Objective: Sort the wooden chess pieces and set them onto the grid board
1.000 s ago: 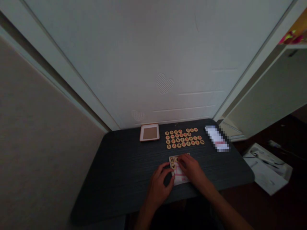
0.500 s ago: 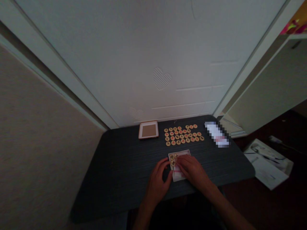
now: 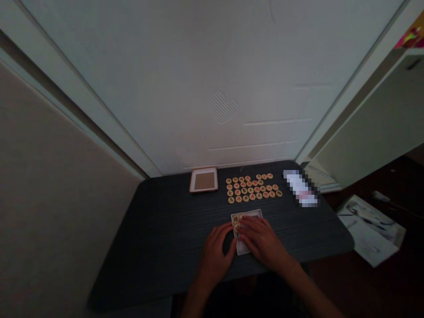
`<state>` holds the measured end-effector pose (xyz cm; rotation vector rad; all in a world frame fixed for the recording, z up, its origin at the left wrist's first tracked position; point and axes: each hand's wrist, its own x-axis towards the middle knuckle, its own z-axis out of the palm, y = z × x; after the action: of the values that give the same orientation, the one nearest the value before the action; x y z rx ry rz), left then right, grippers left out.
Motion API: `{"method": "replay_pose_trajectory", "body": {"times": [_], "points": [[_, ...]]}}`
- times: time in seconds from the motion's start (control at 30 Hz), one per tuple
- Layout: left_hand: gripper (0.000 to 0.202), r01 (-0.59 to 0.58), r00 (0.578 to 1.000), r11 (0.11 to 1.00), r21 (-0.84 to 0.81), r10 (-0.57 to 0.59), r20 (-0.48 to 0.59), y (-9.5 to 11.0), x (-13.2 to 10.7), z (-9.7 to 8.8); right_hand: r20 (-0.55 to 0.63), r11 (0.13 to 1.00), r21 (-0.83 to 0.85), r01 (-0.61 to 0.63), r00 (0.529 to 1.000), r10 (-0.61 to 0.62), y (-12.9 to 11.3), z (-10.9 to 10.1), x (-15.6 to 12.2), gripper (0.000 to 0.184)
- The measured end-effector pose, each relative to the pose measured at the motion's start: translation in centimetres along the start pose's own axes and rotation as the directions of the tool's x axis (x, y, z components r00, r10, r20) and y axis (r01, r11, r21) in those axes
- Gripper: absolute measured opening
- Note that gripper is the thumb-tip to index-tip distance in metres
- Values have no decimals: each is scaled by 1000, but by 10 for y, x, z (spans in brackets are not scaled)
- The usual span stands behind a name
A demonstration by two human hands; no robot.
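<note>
A shallow white box (image 3: pixel 244 252) lies near the front of the table. Several round wooden xiangqi pieces (image 3: pixel 236 219) sit in its far left corner. My left hand (image 3: pixel 216 250) is curved against the box's left wall, with fingertips and thumb touching it and a gap between them. My right hand (image 3: pixel 261 238) reaches over the box from the right. Its fingers are together, bent down on the pieces at the left side, and they hide part of them. Beyond the box, more wooden pieces (image 3: pixel 252 197) with red and dark characters lie in rows.
An open box lid (image 3: pixel 204 180) with a brown panel lies at the back of the dark table (image 3: pixel 165 229). A blurred-out flat item (image 3: pixel 300 187) is at the right. A white wall panel (image 3: pixel 198 66) rises behind. On the floor stands a white box (image 3: pixel 374 229) holding cables.
My right hand has moved slightly left, its fingertips now covering more of the pieces in the box. My left hand stays at the box's left wall. The view has shifted slightly.
</note>
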<state>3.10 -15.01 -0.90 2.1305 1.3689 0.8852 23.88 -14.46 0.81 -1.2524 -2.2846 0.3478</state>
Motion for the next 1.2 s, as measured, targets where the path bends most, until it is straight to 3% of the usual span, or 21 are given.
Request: {"method": "replay_pose_trajectory", "body": {"times": [0.1,0.2,0.33,0.53,0.67,0.83,1.0,1.2], "points": [[32,3,1000,1000,0,-3,2,0,0,0,-12,1000,26,13,1000,-12,1,-1,-1,33],[32,20,1000,1000,1,-20,0,0,-1,-1,-112,997,73,4,994,5,12,-10,-6,33],[31,73,997,997,-30,-74,-19,1,-2,-1,-288,972,158,-171,934,211,42,-30,-21,29],[27,117,991,985,-127,-124,-50,1,19,-13,-336,919,235,-315,861,381,74,-34,-45,29],[24,29,999,996,-85,-32,-36,2,62,-35,-308,893,282,-350,849,430,77,-28,-50,30],[23,-131,991,991,22,131,20,0,137,-56,-279,850,345,-398,821,498,77,-29,-50,32],[21,-217,967,963,159,190,168,-12,204,-55,-282,812,390,-434,783,554,76,-31,-51,35],[22,-240,915,942,234,139,379,-23,248,-45,-259,783,422,-457,767,587,74,-33,-50,35]]}}
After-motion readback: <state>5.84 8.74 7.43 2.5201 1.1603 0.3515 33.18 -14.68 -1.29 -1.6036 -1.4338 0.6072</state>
